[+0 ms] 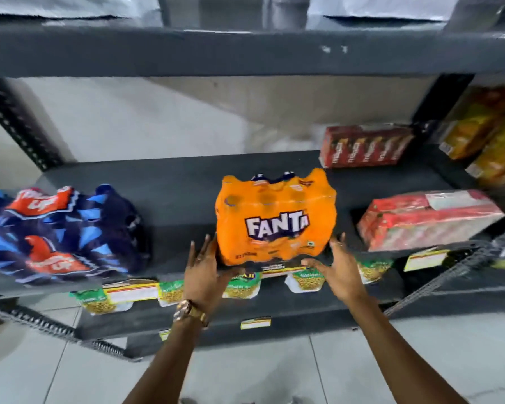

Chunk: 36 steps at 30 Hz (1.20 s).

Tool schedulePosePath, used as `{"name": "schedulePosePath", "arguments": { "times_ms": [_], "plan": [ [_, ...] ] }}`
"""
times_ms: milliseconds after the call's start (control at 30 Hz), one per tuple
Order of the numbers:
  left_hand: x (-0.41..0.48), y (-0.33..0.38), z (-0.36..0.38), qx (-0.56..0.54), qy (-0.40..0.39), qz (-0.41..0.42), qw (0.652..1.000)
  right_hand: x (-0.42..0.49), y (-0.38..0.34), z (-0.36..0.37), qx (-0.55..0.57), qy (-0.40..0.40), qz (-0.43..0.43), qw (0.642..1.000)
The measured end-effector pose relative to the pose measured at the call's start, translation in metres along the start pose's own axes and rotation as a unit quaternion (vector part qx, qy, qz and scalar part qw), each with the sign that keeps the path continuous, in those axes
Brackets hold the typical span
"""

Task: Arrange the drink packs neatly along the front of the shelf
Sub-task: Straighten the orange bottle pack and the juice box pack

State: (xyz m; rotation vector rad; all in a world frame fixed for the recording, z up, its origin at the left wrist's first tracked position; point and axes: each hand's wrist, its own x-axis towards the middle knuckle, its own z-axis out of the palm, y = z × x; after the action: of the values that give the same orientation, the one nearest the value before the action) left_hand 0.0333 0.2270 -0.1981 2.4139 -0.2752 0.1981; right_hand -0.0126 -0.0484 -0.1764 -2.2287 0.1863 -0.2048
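An orange shrink-wrapped Fanta pack (276,220) stands upright at the middle of the front edge of the dark shelf (184,196). My left hand (206,272) cups its lower left corner, with the thumb under the base. At the lower right corner my right hand (337,268) presses in with spread fingers, its thumb also under the base. A blue Thums Up pack (62,231) lies at the front left of the same shelf. A red drink pack (426,218) lies flat at the front right, and another red pack (365,148) stands farther back on the right.
The upper shelf board (245,51) hangs low over this one. Yellow-orange cartons (490,135) fill the neighbouring shelf on the right. Green snack pouches (241,287) and price labels (131,291) line the shelf below. A perforated upright (18,123) stands at the left; pale floor tiles lie beneath.
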Motion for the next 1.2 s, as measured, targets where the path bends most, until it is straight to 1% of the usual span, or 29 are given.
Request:
{"name": "schedulePosePath", "arguments": {
  "times_ms": [100, 167, 333, 433, 533, 733, 800, 867, 900, 933, 967, 1000, 1067, 1100, 1133, 1167, 1200],
  "plan": [
    [-0.002, 0.001, 0.003, 0.011, 0.015, -0.010, 1.000, 0.005, 0.007, 0.000, 0.009, 0.009, -0.007, 1.000],
    [-0.004, 0.005, 0.002, -0.002, 0.025, -0.010, 1.000, 0.006, 0.010, -0.002, 0.007, 0.010, -0.026, 1.000],
    [-0.013, 0.008, -0.002, -0.023, 0.048, -0.012, 0.999, 0.012, 0.010, -0.002, -0.013, -0.033, -0.054, 0.998],
    [-0.012, 0.008, -0.003, -0.033, 0.051, -0.001, 0.998, 0.014, 0.012, -0.004, -0.022, -0.045, -0.065, 0.997],
    [-0.012, 0.009, -0.003, -0.041, 0.046, -0.001, 0.998, 0.014, 0.015, -0.003, -0.026, -0.045, -0.059, 0.997],
    [-0.019, 0.009, 0.007, 0.005, 0.048, -0.021, 0.999, 0.008, 0.009, -0.002, -0.038, -0.034, -0.055, 0.997],
    [-0.027, 0.016, 0.013, -0.017, 0.095, -0.049, 0.994, 0.005, 0.003, -0.003, -0.028, -0.051, -0.059, 0.997],
    [-0.043, 0.032, 0.023, -0.029, 0.172, -0.073, 0.982, -0.005, 0.003, -0.010, 0.001, -0.054, -0.074, 0.996],
    [-0.052, 0.042, 0.031, -0.016, 0.204, -0.055, 0.977, -0.011, 0.007, -0.017, 0.027, -0.032, -0.081, 0.996],
    [-0.062, 0.053, 0.040, 0.000, 0.226, -0.012, 0.974, -0.019, 0.011, -0.026, 0.059, 0.010, -0.084, 0.995],
    [-0.070, 0.067, 0.051, 0.006, 0.233, 0.044, 0.971, -0.026, 0.018, -0.040, 0.092, 0.069, -0.083, 0.990],
    [-0.077, 0.083, 0.063, 0.004, 0.224, 0.109, 0.969, -0.033, 0.027, -0.055, 0.120, 0.136, -0.080, 0.980],
    [-0.083, 0.122, 0.087, -0.019, 0.168, 0.226, 0.959, -0.040, 0.053, -0.093, 0.156, 0.270, -0.073, 0.947],
    [-0.082, 0.138, 0.095, -0.028, 0.127, 0.254, 0.958, -0.038, 0.065, -0.110, 0.168, 0.317, -0.063, 0.931],
    [-0.076, 0.160, 0.107, -0.032, 0.087, 0.257, 0.962, -0.036, 0.082, -0.133, 0.173, 0.345, -0.044, 0.922],
    [-0.069, 0.178, 0.117, -0.033, 0.050, 0.230, 0.971, -0.032, 0.099, -0.154, 0.174, 0.354, -0.022, 0.919],
    [-0.061, 0.197, 0.129, -0.039, 0.025, 0.185, 0.982, -0.027, 0.117, -0.177, 0.168, 0.343, 0.005, 0.924]
  ]
}}
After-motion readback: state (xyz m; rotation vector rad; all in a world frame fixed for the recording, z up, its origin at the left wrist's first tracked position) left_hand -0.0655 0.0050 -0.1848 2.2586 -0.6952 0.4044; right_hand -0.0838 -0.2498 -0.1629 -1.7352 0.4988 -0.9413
